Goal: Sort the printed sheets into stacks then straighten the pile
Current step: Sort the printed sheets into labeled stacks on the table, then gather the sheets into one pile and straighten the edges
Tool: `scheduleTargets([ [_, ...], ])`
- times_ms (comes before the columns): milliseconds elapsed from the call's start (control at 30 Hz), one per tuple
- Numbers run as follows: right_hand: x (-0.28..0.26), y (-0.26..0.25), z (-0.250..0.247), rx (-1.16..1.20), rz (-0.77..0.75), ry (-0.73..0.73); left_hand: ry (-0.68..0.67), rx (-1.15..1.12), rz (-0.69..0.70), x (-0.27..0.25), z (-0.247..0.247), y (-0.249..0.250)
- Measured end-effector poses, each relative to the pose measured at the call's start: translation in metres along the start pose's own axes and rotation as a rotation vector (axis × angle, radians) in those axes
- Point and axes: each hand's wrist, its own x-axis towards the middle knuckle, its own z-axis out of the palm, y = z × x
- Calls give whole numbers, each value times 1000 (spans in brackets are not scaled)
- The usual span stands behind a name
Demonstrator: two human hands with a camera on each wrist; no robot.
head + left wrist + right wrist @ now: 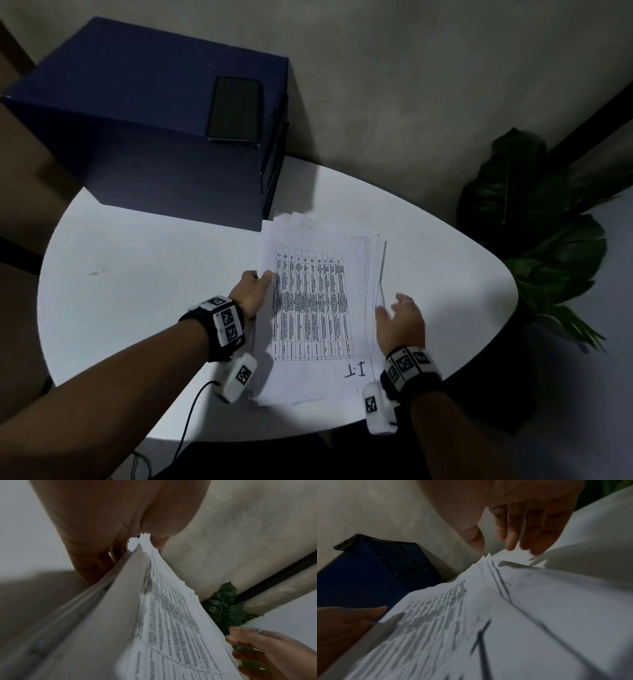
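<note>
A loose pile of printed sheets (311, 308) lies on the white rounded table (137, 291). Its top page shows a dense grid and a handwritten "I.T". The sheets are fanned unevenly at the far and right edges. My left hand (256, 289) grips the pile's left edge, thumb on top and fingers underneath, and lifts that edge a little (139, 545). At the pile's right edge my right hand (399, 310) has straight fingers, their tips touching the offset sheets (501, 540). The pile (171, 628) fills both wrist views (488, 628).
A stack of dark blue boxes (154, 120) stands at the table's back left, close to the pile's far corner, with a black phone (234, 108) on top. A leafy plant (534, 240) stands beyond the right edge. A black cable (191, 411) hangs off the near edge.
</note>
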Motion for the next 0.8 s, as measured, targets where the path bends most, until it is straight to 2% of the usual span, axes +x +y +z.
scheduleTargets([
  [67,13,-11,6,5,-1,-38,17,3,-11,-9,12,13],
  [167,22,-27,22,1,-31,-282,36,0,41,-11,27,21],
  [300,27,-28,36,-66,-62,-318,59,37,63,-3,25,27],
  [400,21,-20,38,-79,-107,-405,60,64,168,-2,24,31],
  [533,24,-20,17,190,22,-316,40,0,356,-16,15,39],
  [633,34,-34,-15,426,52,-264,-83,-161,490,-34,0,58],
  [733,34,-62,-60,623,-90,-196,-143,-239,619,-54,-17,85],
  [800,25,-79,-90,747,-203,-88,-98,-234,761,-71,-26,103],
])
